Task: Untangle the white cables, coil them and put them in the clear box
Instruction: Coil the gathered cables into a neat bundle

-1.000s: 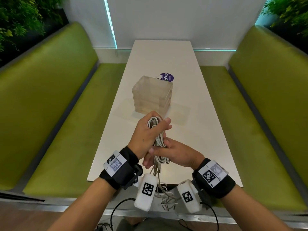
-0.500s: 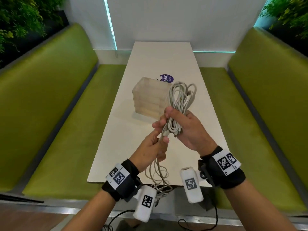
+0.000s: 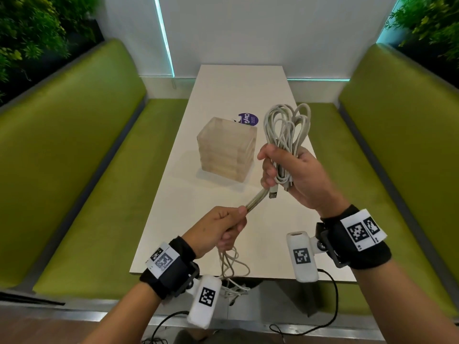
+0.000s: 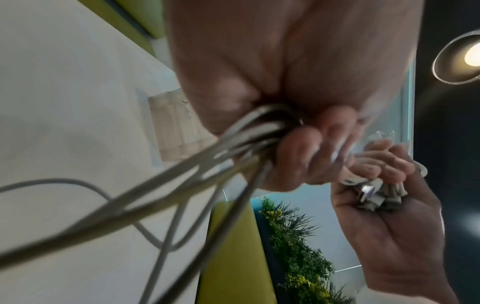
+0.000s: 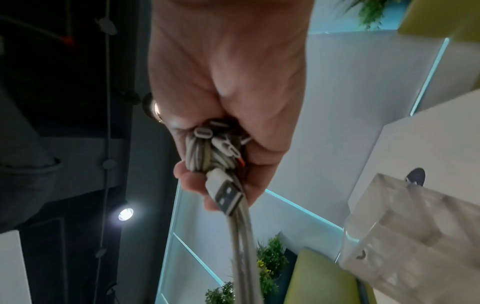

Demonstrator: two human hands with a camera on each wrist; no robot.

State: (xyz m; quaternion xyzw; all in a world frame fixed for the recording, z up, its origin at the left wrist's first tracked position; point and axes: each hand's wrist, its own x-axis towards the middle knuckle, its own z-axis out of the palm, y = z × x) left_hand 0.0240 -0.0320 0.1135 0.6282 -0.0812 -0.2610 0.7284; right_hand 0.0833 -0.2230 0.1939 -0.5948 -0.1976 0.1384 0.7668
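Note:
My right hand (image 3: 289, 175) grips a bundle of looped white cables (image 3: 285, 127) upright above the table, to the right of the clear box (image 3: 226, 147). A USB plug (image 3: 272, 194) and several other plug ends stick out below the fist; the right wrist view shows them (image 5: 226, 195) close up. A few strands run taut down-left to my left hand (image 3: 223, 227), which grips them in a fist. Loose cable (image 3: 231, 266) hangs from that hand over the table's near edge. In the left wrist view the strands (image 4: 197, 170) fan out from the curled fingers (image 4: 298, 152).
The white table (image 3: 236, 85) runs away from me between two green benches (image 3: 69, 145). A purple round sticker (image 3: 248, 119) lies just behind the box. Black wrist-camera wires (image 3: 330, 294) dangle below the near edge.
My right hand has lifted the coiled loops up and to the right of the box. My left hand has dropped down-left, drawing the strands taut between the hands.

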